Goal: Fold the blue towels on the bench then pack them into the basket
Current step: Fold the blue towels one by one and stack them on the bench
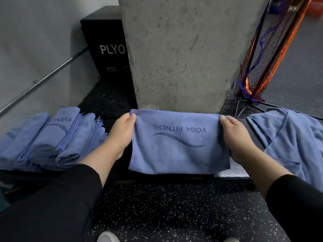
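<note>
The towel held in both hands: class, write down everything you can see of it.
The towel is blue, soft-looking cloth with a stitched hem, folded to a rectangle. Dark print reads YOGA FITNESS, upside down to the wearer, above a wave line. It lies on the dark bench, its near edge hanging over the front. The left hand and right hand pinch its far corners.

A bare concrete pillar [181, 53] rises from black rubber flooring [167, 212] flecked with white. Left of it, a black box [106, 49] lettered "PLYO" stands against a grey wall [38, 42] crossed by a slanting metal rail [43, 79]. Right of the pillar leans an orange-and-black net [258, 67] on a dark frame.
</note>
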A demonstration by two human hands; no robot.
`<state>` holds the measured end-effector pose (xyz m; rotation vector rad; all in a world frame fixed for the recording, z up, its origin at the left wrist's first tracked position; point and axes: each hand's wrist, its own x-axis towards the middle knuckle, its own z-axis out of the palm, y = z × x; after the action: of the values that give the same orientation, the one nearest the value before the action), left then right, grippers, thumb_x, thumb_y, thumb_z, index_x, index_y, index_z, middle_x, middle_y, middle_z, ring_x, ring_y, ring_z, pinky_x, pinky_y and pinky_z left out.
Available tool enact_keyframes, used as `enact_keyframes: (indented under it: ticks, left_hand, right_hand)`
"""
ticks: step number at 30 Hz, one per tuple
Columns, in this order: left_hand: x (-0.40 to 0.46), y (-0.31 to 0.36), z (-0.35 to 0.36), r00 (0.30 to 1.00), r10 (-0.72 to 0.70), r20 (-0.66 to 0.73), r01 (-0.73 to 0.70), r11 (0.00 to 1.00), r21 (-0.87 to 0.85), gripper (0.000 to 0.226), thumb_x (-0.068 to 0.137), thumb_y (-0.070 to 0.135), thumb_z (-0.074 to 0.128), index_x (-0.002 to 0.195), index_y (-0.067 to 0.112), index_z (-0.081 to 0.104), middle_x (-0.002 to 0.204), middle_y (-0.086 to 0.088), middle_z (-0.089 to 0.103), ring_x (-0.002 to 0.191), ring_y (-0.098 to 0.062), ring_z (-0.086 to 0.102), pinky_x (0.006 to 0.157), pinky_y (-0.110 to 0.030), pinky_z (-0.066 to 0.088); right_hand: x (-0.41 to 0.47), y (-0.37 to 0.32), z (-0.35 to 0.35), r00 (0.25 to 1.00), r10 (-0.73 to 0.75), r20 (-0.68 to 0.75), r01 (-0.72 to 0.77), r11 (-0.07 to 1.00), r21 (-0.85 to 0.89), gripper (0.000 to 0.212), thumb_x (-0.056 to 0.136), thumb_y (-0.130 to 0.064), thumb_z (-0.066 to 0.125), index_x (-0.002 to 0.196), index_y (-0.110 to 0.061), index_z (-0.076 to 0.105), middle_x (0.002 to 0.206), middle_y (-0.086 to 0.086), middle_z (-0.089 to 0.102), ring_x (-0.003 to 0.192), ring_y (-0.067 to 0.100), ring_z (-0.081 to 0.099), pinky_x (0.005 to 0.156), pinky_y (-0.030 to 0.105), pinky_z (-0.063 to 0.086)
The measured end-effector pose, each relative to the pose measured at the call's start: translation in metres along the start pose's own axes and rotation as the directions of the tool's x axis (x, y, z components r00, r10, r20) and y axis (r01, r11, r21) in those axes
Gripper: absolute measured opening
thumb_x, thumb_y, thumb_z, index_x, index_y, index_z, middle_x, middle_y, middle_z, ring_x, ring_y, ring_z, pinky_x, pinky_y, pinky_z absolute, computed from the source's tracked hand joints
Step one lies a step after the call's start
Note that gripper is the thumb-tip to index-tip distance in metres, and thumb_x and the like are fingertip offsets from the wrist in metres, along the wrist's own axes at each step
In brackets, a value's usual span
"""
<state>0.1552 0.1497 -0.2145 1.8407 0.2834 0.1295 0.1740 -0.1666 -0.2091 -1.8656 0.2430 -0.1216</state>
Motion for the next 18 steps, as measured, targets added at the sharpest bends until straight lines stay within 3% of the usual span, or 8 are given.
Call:
enact_keyframes:
  ticks: [2,4,6,8,13,18]
  left_hand:
    - [0.005,-0.007,0.007,0.999,0.042,-0.025,-0.038,0.987,0.154,0.035,0.103,0.041,0.041,0.098,0.016,0.065,0.1,-0.01,0.071,0.101,-0.031,0.065,0.09,-0.05,0.05]
    - [0.006,-0.014,0.016,0.996,0.087,0.031,-0.092,0.94,0.329,0.035,0.107,0.033,0.041,0.092,0.007,0.059,0.089,-0.013,0.066,0.085,-0.033,0.06,0.073,-0.044,0.046]
    - [0.006,-0.023,0.023,0.988,0.09,0.126,-0.141,0.858,0.493,0.037,0.108,0.029,0.04,0.079,0.009,0.05,0.074,-0.006,0.057,0.072,-0.027,0.049,0.061,-0.038,0.033]
    - [0.007,-0.031,0.025,0.977,0.069,0.199,-0.18,0.768,0.615,0.04,0.108,0.029,0.039,0.071,0.015,0.04,0.068,-0.002,0.05,0.069,-0.025,0.045,0.06,-0.038,0.029]
    - [0.006,-0.022,0.023,0.971,0.028,0.239,-0.204,0.628,0.751,0.039,0.109,0.031,0.033,0.072,0.02,0.038,0.076,-0.001,0.053,0.075,-0.025,0.052,0.063,-0.036,0.031]
    - [-0.006,-0.011,0.018,0.945,-0.068,0.321,-0.235,0.544,0.806,0.039,0.109,0.03,0.034,0.073,0.018,0.041,0.08,-0.003,0.054,0.073,-0.02,0.048,0.056,-0.032,0.029]
  right_hand:
    - [0.005,0.002,0.011,0.999,-0.05,0.001,0.05,0.995,-0.082,0.032,0.105,-0.033,0.045,0.085,-0.013,0.059,0.079,-0.004,0.061,0.074,0.009,0.05,0.069,0.033,0.039]
    - [0.007,0.008,0.019,0.995,-0.086,0.059,0.096,0.973,-0.211,0.034,0.105,-0.032,0.043,0.081,-0.011,0.053,0.075,-0.001,0.057,0.071,0.014,0.047,0.065,0.034,0.037]
    - [0.007,0.015,0.025,0.987,-0.07,0.141,0.117,0.926,-0.359,0.035,0.106,-0.031,0.042,0.084,-0.005,0.05,0.076,0.007,0.056,0.071,0.022,0.047,0.062,0.038,0.032]
    - [0.005,0.023,0.029,0.971,-0.045,0.235,0.161,0.851,-0.5,0.034,0.106,-0.029,0.041,0.082,-0.005,0.046,0.076,0.01,0.054,0.075,0.031,0.048,0.062,0.041,0.024]
    - [-0.001,0.023,0.029,0.943,-0.044,0.331,0.259,0.723,-0.64,0.033,0.108,-0.027,0.036,0.078,-0.013,0.038,0.073,0.007,0.049,0.075,0.034,0.048,0.063,0.041,0.029]
    - [-0.009,0.016,0.019,0.918,0.041,0.394,0.281,0.635,-0.72,0.024,0.107,-0.03,0.035,0.1,-0.015,0.052,0.089,0.008,0.056,0.082,0.028,0.051,0.075,0.037,0.042]
